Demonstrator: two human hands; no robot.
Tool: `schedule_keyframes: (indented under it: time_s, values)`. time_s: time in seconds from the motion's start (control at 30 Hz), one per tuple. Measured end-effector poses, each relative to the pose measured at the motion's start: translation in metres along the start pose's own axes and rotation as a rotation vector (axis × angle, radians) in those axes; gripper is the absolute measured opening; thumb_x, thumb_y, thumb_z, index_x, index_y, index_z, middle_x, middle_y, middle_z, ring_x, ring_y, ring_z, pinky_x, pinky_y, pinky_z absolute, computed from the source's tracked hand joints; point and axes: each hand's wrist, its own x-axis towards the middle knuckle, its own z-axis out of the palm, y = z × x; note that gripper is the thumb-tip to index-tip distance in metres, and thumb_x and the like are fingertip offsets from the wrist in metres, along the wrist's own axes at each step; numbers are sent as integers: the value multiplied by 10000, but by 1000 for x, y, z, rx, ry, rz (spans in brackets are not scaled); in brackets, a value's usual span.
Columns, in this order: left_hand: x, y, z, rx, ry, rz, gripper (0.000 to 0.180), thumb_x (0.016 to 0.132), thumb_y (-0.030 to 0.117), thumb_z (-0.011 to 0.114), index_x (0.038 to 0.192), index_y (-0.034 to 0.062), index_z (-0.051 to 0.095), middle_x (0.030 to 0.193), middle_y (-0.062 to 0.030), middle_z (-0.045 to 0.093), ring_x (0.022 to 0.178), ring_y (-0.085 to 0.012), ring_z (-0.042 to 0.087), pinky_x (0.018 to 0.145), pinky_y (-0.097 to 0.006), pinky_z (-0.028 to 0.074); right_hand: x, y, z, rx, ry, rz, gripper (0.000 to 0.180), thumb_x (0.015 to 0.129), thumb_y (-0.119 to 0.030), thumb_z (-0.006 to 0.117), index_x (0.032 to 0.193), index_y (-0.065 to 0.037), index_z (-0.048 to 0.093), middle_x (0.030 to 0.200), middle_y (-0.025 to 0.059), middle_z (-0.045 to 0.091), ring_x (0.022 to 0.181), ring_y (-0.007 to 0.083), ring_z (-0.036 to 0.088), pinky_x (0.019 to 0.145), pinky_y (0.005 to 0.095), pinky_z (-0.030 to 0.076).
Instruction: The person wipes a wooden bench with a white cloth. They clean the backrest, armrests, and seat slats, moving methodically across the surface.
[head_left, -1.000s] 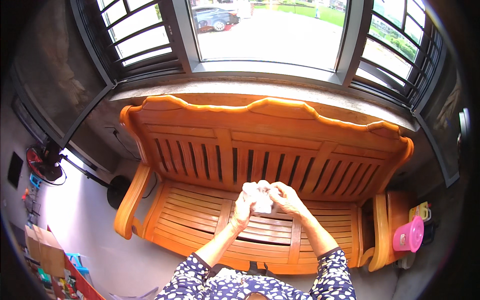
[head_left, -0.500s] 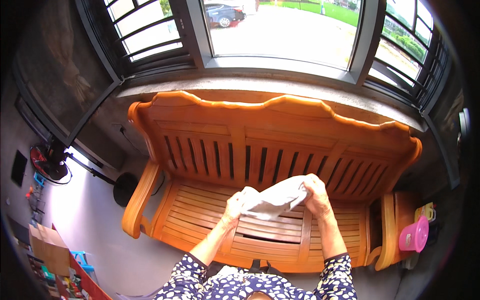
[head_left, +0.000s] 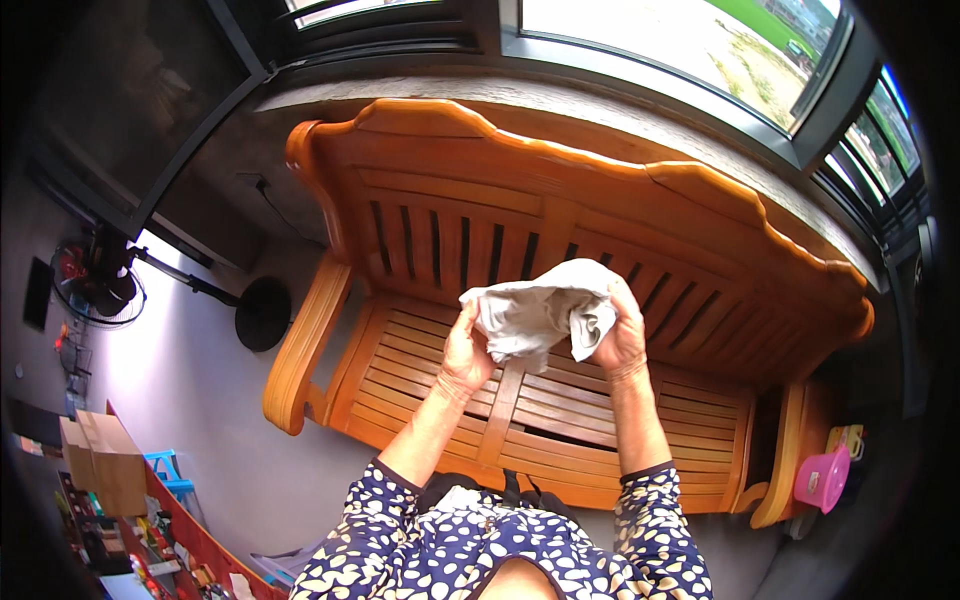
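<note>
Brown cardboard box [head_left: 103, 462] at lower left on floor; small colourful pkgs beside it, blurred.

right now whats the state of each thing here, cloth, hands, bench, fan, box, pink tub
grey cloth: held up between both hands, rumpled, partly spread
left hand: closed on the cloth's left end
right hand: closed on the cloth's right end
wooden bench: upright, seat bare
standing fan: upright; running or not, cannot tell
cardboard box: flaps shut
pink tub: on the floor by the bench's arm
</note>
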Motion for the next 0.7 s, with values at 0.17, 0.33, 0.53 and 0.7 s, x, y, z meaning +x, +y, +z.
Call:
schedule_keyframes:
  time_s: [0.17,0.33,0.53,0.7]
  values:
    - [0,12,19,5,-165,59,572,857,415,645,1285,85,461,1203,-61,571,1128,-206,540,995,-384,429,21,72,11,-492,189,10,277,906,-146,578,1150,-57,485,1007,47,558,873,127,554,772,270,491]
    - [16,-11,-1,295,125,175,416,901,229,630,1248,56,479,1130,-32,582,1031,-137,568,898,-302,470,34,99,-6,-646,232,-56,301,919,-212,573,1153,-67,452,990,48,524,883,113,512,738,271,479]
    - [42,36,-25,254,408,134,347,923,335,571,1075,24,604,973,-76,661,885,-160,641,758,-319,540,19,58,-16,-1334,-117,-15,377,863,-200,607,1181,-33,493,1071,99,571,918,131,550,798,273,459]
    - [52,41,-30,9,163,-134,333,940,260,544,1166,16,563,1081,-84,654,943,-186,648,839,-338,538,34,36,-37,-1995,18,-426,114,888,-117,578,956,-62,651,904,65,558,866,227,527,790,303,408]
